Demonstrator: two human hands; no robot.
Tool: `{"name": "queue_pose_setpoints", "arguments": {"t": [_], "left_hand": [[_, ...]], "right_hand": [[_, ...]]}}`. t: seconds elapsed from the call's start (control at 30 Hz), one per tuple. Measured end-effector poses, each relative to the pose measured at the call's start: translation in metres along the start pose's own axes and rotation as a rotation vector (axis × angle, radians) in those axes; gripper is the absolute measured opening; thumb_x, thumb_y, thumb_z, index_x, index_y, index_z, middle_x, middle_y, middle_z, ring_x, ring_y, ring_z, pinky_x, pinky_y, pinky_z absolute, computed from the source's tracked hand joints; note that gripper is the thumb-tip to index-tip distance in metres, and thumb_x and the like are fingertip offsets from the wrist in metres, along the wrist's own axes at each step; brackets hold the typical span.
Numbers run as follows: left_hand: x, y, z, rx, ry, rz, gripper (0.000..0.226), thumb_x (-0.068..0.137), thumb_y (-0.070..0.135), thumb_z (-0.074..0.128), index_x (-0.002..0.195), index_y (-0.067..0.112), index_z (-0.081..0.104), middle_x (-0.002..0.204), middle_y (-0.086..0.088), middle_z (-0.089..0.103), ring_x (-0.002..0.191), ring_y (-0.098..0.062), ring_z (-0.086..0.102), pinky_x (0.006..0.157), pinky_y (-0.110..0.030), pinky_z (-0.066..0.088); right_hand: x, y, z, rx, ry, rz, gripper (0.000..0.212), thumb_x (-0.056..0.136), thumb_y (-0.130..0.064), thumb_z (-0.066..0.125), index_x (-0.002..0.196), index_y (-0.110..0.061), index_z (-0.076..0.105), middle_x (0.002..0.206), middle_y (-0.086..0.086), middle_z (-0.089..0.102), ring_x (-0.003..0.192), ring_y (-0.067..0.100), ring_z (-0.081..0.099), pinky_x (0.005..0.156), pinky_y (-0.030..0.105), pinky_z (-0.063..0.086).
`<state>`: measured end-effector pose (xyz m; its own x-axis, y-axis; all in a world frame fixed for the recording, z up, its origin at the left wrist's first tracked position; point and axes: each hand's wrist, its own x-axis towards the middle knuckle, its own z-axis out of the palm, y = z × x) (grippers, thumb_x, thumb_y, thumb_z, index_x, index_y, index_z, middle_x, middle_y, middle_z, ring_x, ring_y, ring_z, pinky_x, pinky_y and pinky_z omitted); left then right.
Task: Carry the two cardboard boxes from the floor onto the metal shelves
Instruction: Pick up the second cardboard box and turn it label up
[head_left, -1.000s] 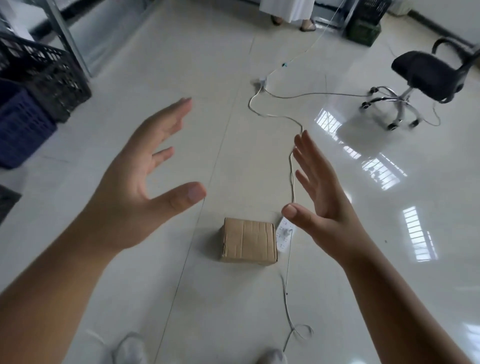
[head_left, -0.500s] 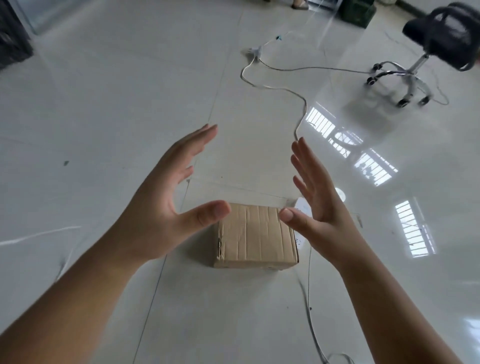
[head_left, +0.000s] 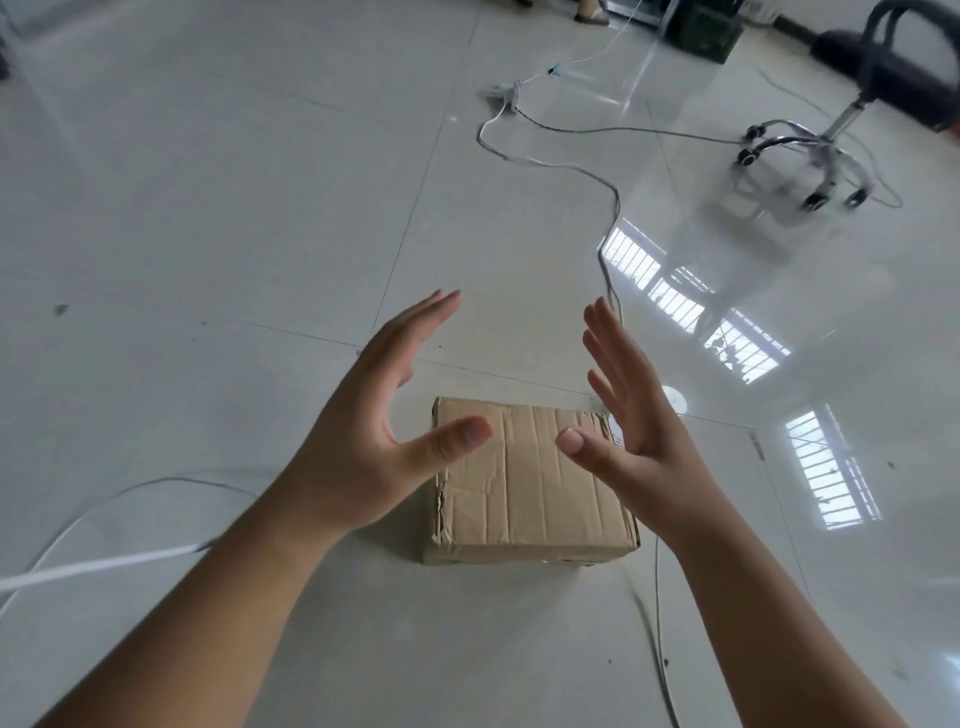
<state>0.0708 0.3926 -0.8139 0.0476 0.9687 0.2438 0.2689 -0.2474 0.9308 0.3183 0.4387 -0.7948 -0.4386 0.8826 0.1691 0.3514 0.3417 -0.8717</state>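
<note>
- Forearms reaching in from the near edge, left hand (head_left: 358, 457) and right hand (head_left: 636, 452) palms facing, fingers (head_left: 426, 317) straight and spread wide, holding nothing.
- Cardboard box (head_left: 530, 483) flat on the floor (head_left: 234, 208) between and below the hands, left edge dented, thumbs over its top.
- White cable (head_left: 550, 163) snaking past the box's right side.
- Bare tiles left of the box; office chair (head_left: 810, 156) far right.
</note>
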Motion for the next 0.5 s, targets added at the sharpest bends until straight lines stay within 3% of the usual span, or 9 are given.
{"name": "queue_pose_setpoints", "arguments": {"t": [0.23,0.4,0.5], "left_hand": [[-0.004,-0.036,0.024,0.016,-0.031,-0.048,0.097,0.076,0.088,0.06,0.16,0.049,0.029,0.168,0.031,0.03,0.155,0.007,0.03,0.122,-0.029,0.034],[-0.01,-0.062,0.042,-0.003,-0.042,-0.095,0.097,0.075,0.086,0.062,0.159,0.048,0.032,0.17,0.026,0.031,0.156,0.005,0.029,0.123,-0.028,0.032],[-0.015,-0.078,0.052,0.045,-0.061,-0.113,0.098,0.076,0.086,0.062,0.16,0.044,0.032,0.171,0.025,0.029,0.157,0.009,0.025,0.125,-0.027,0.028]], "right_hand": [[-0.007,0.032,0.001,0.015,0.03,0.057,0.097,0.075,-0.079,0.072,0.156,-0.059,0.023,0.171,-0.027,0.024,0.159,0.001,0.024,0.13,0.052,0.027],[-0.019,0.062,0.001,-0.016,0.02,0.127,0.103,0.075,-0.078,0.072,0.161,-0.05,0.022,0.17,-0.031,0.025,0.159,-0.002,0.023,0.13,0.043,0.025],[-0.026,0.086,0.0,-0.043,0.009,0.205,0.104,0.072,-0.081,0.072,0.159,-0.056,0.021,0.167,-0.037,0.023,0.158,-0.005,0.021,0.131,0.04,0.024]]}}
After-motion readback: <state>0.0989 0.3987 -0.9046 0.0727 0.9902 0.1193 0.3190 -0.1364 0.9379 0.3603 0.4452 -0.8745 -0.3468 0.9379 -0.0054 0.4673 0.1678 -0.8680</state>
